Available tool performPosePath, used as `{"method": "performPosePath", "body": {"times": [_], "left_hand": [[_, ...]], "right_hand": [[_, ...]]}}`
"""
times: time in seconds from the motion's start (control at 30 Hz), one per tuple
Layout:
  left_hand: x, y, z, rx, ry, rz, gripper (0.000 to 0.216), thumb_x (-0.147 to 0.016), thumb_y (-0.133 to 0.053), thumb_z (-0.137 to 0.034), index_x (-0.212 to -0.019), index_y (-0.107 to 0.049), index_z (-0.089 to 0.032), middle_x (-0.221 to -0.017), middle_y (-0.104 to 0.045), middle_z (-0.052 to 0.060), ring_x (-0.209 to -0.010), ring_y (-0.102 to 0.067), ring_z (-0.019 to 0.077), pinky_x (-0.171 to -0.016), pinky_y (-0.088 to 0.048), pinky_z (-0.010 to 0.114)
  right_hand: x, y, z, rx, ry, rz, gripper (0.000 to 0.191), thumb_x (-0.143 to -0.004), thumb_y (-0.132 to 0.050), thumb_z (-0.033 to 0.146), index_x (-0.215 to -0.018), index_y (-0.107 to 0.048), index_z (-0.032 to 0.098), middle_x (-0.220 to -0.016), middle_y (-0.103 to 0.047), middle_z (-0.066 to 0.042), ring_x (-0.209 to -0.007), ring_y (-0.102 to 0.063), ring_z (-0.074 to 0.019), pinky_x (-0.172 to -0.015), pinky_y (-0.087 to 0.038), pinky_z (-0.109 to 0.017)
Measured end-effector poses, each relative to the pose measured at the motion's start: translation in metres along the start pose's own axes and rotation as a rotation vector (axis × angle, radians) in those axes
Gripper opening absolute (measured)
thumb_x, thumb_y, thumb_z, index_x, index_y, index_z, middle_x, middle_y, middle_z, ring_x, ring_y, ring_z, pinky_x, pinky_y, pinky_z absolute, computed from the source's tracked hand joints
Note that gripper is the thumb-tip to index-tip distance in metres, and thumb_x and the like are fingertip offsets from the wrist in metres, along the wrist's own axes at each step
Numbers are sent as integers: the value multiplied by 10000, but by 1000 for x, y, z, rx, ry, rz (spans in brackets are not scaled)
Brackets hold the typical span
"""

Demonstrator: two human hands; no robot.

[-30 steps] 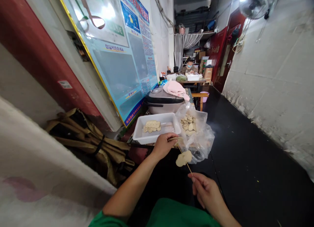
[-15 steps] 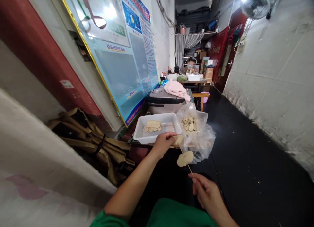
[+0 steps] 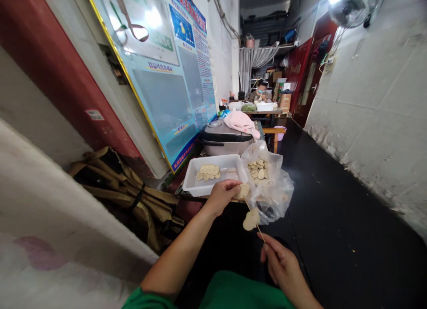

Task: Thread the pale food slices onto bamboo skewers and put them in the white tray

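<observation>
My right hand (image 3: 280, 258) pinches the lower end of a thin wooden skewer (image 3: 261, 234). Partway up the skewer sit pale, flat round slices (image 3: 251, 219), threaded on and overlapping. Between the thumb and fingers of my left hand (image 3: 224, 195) is another pale slice (image 3: 243, 191), held at the skewer's upper end; whether the tip has pierced it I cannot tell. Just behind my left hand stands a white plastic tray (image 3: 187, 184) holding rows of skewered slices (image 3: 208, 171). To its right, a clear plastic bag (image 3: 282, 189) lies open around a pile of loose slices (image 3: 258, 170).
Behind the tray is a grey-and-black lidded appliance (image 3: 227, 142) with a pink cloth (image 3: 240, 123) on top. Farther back, a person (image 3: 261, 93) sits at another table. Folded tan fabric (image 3: 130, 193) leans at the left, below a blue wall board (image 3: 163, 91).
The slices on the skewer have turned and shifted slightly lower. My right hand has moved a little, and the slice in my left hand now faces the camera more.
</observation>
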State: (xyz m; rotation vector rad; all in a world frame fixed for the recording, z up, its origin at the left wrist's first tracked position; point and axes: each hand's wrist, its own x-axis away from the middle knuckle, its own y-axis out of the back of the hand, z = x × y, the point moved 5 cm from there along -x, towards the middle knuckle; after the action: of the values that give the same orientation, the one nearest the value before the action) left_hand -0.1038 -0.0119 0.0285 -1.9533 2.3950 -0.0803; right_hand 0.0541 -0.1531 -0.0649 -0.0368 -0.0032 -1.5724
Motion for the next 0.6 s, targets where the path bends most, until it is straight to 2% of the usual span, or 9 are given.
{"method": "performPosePath", "body": {"times": [0.2, 0.47, 0.6], "left_hand": [[0, 0, 1, -26, 13, -28, 282, -626, -721, -260, -875, -687, -132, -779, -686, 32, -629, -571, 114, -554, -415, 214], [-1, -4, 7, 82, 89, 24, 326, -591, -771, -272, -872, -684, -130, -801, -691, 43, -661, -608, 133, -620, -477, 263], [-1, -5, 10, 156, 121, 45, 365, -562, -799, -285, -862, -681, -116, -786, -690, 45, -652, -613, 130, -645, -501, 285]], "right_hand": [[2, 1, 2, 33, -29, -12, 583, -771, -513, 643, -1117, -594, 181, -832, -574, -22, -292, -424, -15, -275, -273, -167], [8, 7, 1, 50, 52, -17, 495, -835, -498, 565, -1141, -606, 190, -859, -598, -41, -310, -444, -21, -301, -298, -179], [6, 7, -1, 24, 63, -41, 491, -822, -519, 565, -1118, -617, 186, -835, -600, -38, -310, -416, -20, -298, -291, -182]]}}
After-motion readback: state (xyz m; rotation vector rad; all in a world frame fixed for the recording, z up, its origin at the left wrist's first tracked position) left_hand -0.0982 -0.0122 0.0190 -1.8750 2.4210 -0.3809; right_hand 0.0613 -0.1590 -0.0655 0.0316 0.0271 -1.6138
